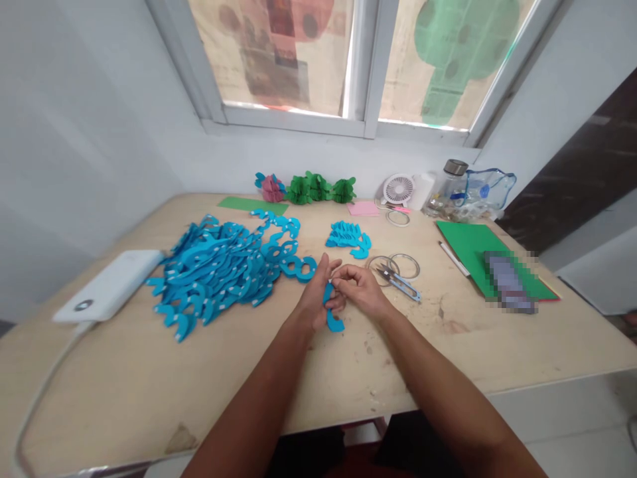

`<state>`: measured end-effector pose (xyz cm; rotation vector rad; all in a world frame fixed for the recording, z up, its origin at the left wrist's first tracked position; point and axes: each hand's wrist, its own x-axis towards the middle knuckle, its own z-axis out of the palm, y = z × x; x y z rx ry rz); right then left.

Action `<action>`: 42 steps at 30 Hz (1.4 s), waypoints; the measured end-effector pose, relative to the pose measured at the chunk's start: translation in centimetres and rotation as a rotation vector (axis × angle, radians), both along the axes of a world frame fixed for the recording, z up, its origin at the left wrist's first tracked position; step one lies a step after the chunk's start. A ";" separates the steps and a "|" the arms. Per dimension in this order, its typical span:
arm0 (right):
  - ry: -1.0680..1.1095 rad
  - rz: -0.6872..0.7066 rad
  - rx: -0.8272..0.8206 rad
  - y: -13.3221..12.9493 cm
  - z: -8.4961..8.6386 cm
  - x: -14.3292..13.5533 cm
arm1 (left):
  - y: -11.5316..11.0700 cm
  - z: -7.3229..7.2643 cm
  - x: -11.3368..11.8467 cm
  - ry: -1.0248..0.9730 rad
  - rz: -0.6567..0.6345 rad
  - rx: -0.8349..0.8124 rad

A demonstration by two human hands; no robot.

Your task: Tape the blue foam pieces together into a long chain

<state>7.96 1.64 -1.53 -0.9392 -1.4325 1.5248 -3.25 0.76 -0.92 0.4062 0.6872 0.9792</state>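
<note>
Between my two hands is a curved blue paper piece (335, 323), its lower end hanging below the fingers. My left hand (317, 297) is closed around its upper part. The fingertips of my right hand (359, 287) pinch at the top of the same piece, close to the left thumb. Left of my hands lies a big heap of blue paper pieces (219, 265) with small white patches, some linked into a chain (297, 268). Just beyond my hands rests a smaller blue paper cluster (348, 236).
Thread snips (401, 282) and metal rings (405, 265) lie right of my hands. A white power bank (109, 285) with a cable sits at left. Farther back are green paper figures (308, 189), a small fan (398, 190) and a glass jar (452, 179). Green sheets (465, 242) lie at right.
</note>
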 end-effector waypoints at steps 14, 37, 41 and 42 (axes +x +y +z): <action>0.245 -0.173 -0.059 0.7 0.5 0.6 | 0.1 0.0 0.0 0.059 0.013 0.235; 0.395 -0.231 -0.143 0.9 0.6 1.0 | 0.1 -0.2 -0.2 -0.043 -0.049 0.216; 0.417 -0.202 -0.160 0.8 0.7 1.1 | 0.1 -0.3 -0.2 -0.069 -0.055 0.206; 0.423 -0.192 -0.168 0.8 0.7 1.1 | 0.1 -0.4 -0.2 -0.074 -0.051 0.205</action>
